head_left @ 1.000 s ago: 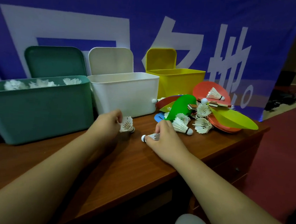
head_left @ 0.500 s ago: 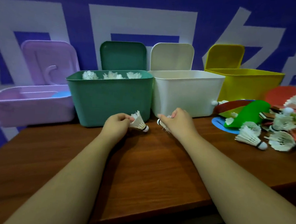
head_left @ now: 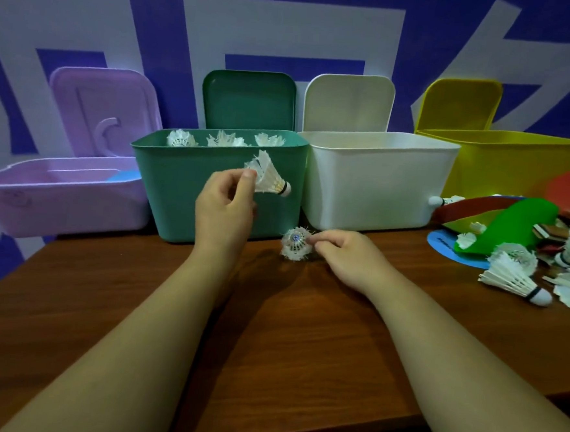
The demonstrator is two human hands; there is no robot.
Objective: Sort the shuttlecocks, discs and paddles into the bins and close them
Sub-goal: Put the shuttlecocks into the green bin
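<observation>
Fingers of the left hand pinched a shuttlecock before the green bin, just under its rim; the right hand pinched a second shuttlecock near the bin's base. Some already lay inside the bin, but a mixed pile waited well to its right and its lid stood open, so much seemingly remained.

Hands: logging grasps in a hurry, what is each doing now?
Left hand: pinches a white feathered shuttlecock before the green plastic bin.
Right hand: pinches a second white feathered shuttlecock.
</observation>
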